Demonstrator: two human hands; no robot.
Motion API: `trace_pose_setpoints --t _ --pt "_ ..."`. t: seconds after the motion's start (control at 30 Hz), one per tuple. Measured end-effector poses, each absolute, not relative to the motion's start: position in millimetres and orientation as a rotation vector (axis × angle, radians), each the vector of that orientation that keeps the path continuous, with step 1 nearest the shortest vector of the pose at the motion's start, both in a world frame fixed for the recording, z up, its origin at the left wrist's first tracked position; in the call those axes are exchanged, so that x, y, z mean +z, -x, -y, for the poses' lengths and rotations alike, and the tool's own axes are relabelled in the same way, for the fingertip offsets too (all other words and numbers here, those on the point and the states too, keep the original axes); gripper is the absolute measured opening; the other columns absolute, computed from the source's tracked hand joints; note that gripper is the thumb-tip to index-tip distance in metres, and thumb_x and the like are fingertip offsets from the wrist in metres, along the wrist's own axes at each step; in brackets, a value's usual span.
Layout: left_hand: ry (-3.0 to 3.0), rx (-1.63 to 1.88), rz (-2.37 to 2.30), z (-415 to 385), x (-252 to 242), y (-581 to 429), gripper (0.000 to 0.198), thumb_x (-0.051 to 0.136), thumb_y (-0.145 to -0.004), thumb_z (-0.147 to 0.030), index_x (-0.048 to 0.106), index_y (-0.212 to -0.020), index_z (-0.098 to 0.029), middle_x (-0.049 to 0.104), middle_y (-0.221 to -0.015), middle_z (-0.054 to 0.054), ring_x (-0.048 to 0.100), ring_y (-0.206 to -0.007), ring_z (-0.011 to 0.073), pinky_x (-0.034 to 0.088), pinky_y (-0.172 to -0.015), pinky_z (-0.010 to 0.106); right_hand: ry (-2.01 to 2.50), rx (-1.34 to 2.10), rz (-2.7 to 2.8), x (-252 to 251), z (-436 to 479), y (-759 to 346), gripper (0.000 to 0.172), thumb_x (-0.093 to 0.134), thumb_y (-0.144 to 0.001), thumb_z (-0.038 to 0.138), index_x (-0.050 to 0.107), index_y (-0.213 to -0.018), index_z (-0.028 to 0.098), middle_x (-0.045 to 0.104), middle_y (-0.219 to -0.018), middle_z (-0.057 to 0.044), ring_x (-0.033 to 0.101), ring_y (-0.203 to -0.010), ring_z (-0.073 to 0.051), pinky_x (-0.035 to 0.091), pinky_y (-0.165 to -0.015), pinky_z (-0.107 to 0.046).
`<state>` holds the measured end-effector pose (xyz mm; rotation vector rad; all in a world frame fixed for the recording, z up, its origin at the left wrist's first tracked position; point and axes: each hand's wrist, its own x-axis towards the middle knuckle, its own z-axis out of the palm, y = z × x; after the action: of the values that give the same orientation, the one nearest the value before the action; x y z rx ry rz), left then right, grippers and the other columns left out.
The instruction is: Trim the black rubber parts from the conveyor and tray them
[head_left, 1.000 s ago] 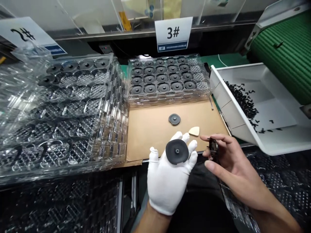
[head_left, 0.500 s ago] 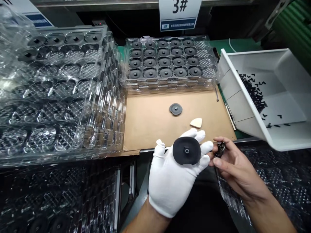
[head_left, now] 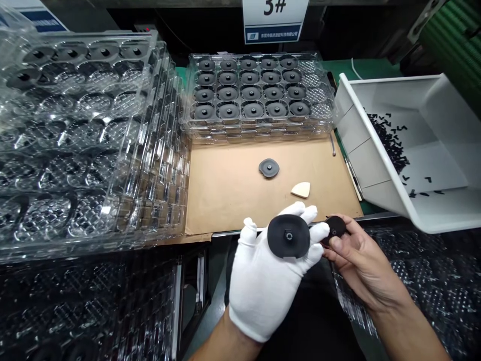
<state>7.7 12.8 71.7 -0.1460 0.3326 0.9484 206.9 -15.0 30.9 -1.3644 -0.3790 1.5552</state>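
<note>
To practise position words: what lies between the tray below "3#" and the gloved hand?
Head view: a loose grey disc and a cream wedge, lying on brown cardboard.

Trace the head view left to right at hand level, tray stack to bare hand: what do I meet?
Clear tray stack, black disc on the gloved left hand, black part pinched in the bare right hand.

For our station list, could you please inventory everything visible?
Signs: two, white, top
Belt: one, green, top right
Trays: many, clear, left, back, below
Discs: many, grey, trays
Bin: one, white, right
Small parts: many, black, bin
Board: one, brown, centre
Loose disc: one, grey, board
Wedge: one, cream, board
Rod: one, silver, board edge
Held disc: one, black, centre
Round piece: one, black, right
Left hand: one, white-gloved, under held disc
Right hand: one, bare, lower right
</note>
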Motion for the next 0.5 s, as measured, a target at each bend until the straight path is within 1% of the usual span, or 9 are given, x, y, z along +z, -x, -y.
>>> trace_pose_setpoints --t 0.1,0.17,0.2,0.27,0.33,0.4,0.43,0.47,0.5 --pt "0.121 0.943 -0.365 -14.8 71.9 -11.3 0.074 0.029 -0.104 -0.066 0.065 -0.140 -0.011 0.058 -0.154 0.016 0.062 -0.134 0.0342 0.056 -0.104 0.037 1.271 1.616 0.324 33.4 13.5 -208.0 0.034 0.077 -0.091 0.032 0.065 -0.122 0.028 0.069 -0.121 -0.004 0.074 -0.102 -0.020 0.065 -0.084 -0.031" --pt "0.075 0.942 -0.458 -17.4 68.1 -14.6 0.063 0.036 -0.105 -0.059 0.066 -0.138 -0.014 0.061 -0.151 0.015 0.066 -0.130 0.0311 0.058 -0.099 0.034 1.197 1.643 0.294 36.6 10.9 -207.8 0.027 0.067 -0.098 0.037 0.066 -0.123 0.028 0.069 -0.129 -0.007 0.073 -0.113 -0.024 0.064 -0.091 -0.036" --pt "0.016 0.950 -0.552 -19.8 63.7 -15.3 0.055 0.040 -0.105 -0.054 0.067 -0.135 -0.016 0.063 -0.149 0.014 0.069 -0.126 0.0293 0.059 -0.095 0.032 1.155 1.658 0.280 39.0 9.0 -207.3 0.026 0.062 -0.100 0.040 0.067 -0.123 0.027 0.069 -0.132 -0.008 0.071 -0.119 -0.026 0.063 -0.096 -0.038" --pt "-0.223 0.990 -0.832 -28.3 48.8 -12.3 0.044 0.050 -0.102 -0.046 0.067 -0.131 -0.018 0.069 -0.140 0.013 0.075 -0.114 0.0272 0.062 -0.085 0.030 1.062 1.705 0.250 44.8 4.2 -205.5 0.032 0.054 -0.103 0.046 0.069 -0.123 0.026 0.067 -0.139 -0.011 0.067 -0.128 -0.029 0.059 -0.105 -0.042" --pt "-0.644 1.022 -1.190 -44.3 26.3 -2.3 0.040 0.049 -0.102 -0.045 0.066 -0.126 -0.018 0.076 -0.124 0.013 0.078 -0.102 0.0268 0.064 -0.079 0.034 0.984 1.749 0.227 51.1 -1.6 -203.2 0.037 0.048 -0.104 0.047 0.071 -0.122 0.025 0.066 -0.143 -0.013 0.064 -0.133 -0.031 0.054 -0.112 -0.046" --pt "-1.138 0.973 -1.568 -68.3 0.2 12.2 0.048 0.031 -0.104 -0.043 0.069 -0.117 -0.016 0.079 -0.106 0.012 0.078 -0.094 0.0259 0.065 -0.083 0.040 0.944 1.759 0.221 56.5 -7.7 -200.7 0.037 0.045 -0.106 0.043 0.073 -0.121 0.023 0.066 -0.145 -0.012 0.064 -0.132 -0.032 0.051 -0.115 -0.049" --pt "-1.251 0.937 -1.654 -82.0 -12.3 19.4 0.043 0.036 -0.102 -0.039 0.071 -0.111 -0.015 0.079 -0.109 0.014 0.076 -0.103 0.0285 0.062 -0.094 0.045 0.937 1.752 0.224 58.7 -10.7 -199.6 0.037 0.045 -0.106 0.040 0.073 -0.122 0.023 0.066 -0.145 -0.012 0.065 -0.132 -0.032 0.051 -0.115 -0.050" --pt "-1.362 0.896 -1.740 -95.8 -23.3 25.7 0.038 0.042 -0.098 -0.036 0.074 -0.106 -0.016 0.078 -0.115 0.014 0.072 -0.114 0.0305 0.057 -0.105 0.047 0.935 1.742 0.227 60.4 -13.6 -198.5 0.036 0.044 -0.107 0.037 0.073 -0.124 0.023 0.065 -0.146 -0.012 0.066 -0.131 -0.032 0.051 -0.115 -0.051" --pt "-1.443 0.862 -1.824 -108.8 -32.6 30.5 0.038 0.043 -0.096 -0.034 0.075 -0.104 -0.016 0.077 -0.118 0.015 0.070 -0.119 0.0321 0.052 -0.111 0.050 0.938 1.733 0.229 61.8 -16.6 -197.6 0.036 0.044 -0.107 0.035 0.071 -0.128 0.022 0.065 -0.146 -0.013 0.067 -0.129 -0.032 0.051 -0.114 -0.052"
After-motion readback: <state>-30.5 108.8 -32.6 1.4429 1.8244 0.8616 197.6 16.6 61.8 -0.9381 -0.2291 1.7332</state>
